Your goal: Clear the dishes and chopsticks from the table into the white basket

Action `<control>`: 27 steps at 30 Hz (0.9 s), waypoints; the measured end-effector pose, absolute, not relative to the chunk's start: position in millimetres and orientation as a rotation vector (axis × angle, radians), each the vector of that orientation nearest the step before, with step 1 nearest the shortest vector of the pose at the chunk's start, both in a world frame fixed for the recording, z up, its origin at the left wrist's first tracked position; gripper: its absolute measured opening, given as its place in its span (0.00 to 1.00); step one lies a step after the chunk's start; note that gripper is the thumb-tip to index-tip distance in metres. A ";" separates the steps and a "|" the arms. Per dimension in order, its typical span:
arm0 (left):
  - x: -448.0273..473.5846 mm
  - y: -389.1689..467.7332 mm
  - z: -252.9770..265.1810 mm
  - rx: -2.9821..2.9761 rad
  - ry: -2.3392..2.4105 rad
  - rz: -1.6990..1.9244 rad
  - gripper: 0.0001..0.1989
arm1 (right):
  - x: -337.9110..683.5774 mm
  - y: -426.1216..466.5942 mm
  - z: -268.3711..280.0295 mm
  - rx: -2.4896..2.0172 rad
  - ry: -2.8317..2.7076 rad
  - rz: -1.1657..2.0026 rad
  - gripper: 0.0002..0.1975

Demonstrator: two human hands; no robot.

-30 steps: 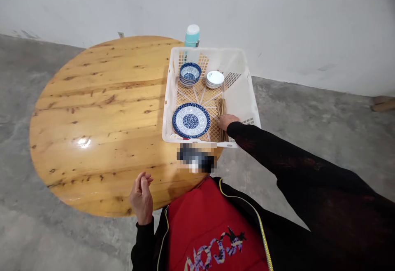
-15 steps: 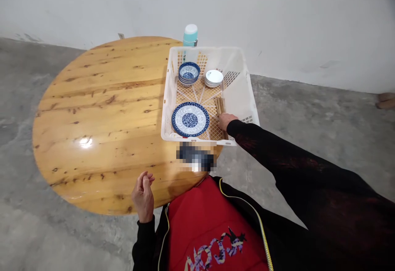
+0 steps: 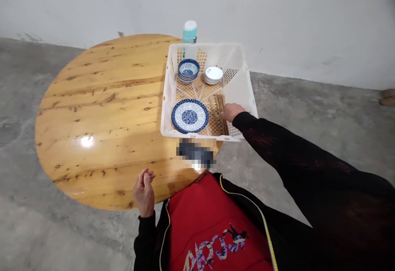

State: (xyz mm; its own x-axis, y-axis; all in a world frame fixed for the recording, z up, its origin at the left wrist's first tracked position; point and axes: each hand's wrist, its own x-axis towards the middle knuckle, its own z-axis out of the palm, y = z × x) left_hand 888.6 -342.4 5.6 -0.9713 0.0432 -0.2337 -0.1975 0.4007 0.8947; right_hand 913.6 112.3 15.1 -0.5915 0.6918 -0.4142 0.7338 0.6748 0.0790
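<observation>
The left hand (image 3: 143, 191) hangs at the near rim of the round wooden table (image 3: 101, 110), fingers loosely curled and holding nothing, well apart from everything else. Further right, the white plastic basket (image 3: 247, 94) sits at the table's right edge with its near right corner past the rim, so a downward press there could tip or slide it. Inside it, just left of the right hand, lies the stack of blue-patterned plates (image 3: 190, 116); beyond the hand stand the blue bowls (image 3: 188, 69) and the small white bowls (image 3: 213, 74), with a teal bottle (image 3: 189, 32) behind the basket. The right hand (image 3: 232, 110) rests inside the basket with its fingertips on the bundle of chopsticks (image 3: 221, 108); I cannot tell whether they are pinched or only touched. A loose pinch could scatter sticks or catch them in the lattice floor, and a sideways sweep could knock the plates.
</observation>
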 end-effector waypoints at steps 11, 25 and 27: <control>888.6 -341.0 10.0 -0.122 2.437 1.624 0.22 | 913.7 94.9 -0.7 0.161 2.757 -0.016 0.21; 892.2 -331.7 4.8 -0.164 2.425 1.582 0.22 | 920.0 102.7 -10.5 0.377 2.743 0.130 0.17; 889.7 -329.3 5.0 -0.142 2.432 1.575 0.22 | 921.2 104.2 -9.5 0.420 2.719 0.151 0.17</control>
State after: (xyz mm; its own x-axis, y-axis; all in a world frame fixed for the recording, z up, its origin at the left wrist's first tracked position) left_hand 889.7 -329.3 5.0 -0.9664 0.0489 -0.2523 -0.2102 0.4143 0.8855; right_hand 921.2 104.2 -9.5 -0.8814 0.3108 -0.3558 0.2694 0.9493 0.1619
